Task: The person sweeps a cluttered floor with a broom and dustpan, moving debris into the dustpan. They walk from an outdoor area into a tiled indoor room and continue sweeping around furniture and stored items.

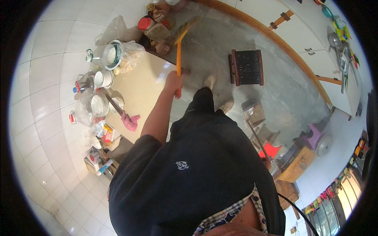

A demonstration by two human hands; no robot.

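Observation:
My left hand [173, 82] is closed around the orange handle of a broom [179, 54]. The broom's bristle head [193, 25] reaches the grey floor beside several plastic jugs [159, 32]. Low at my right side, my right hand [267, 162] grips the long thin handle of a dustpan [253, 113], and my sleeve partly hides this hand. The pan is at floor level to the right of my feet, with something pale inside it that I cannot make out.
A low dark woven stool [247, 67] stands ahead on the floor [283, 82]. To my left, a cream countertop [144, 88] bears stacked bowls [104, 78], plates [99, 104], bottles and a pink cloth [130, 121]. White cabinets [295, 32] curve along the right. A purple stool [313, 137] is behind right.

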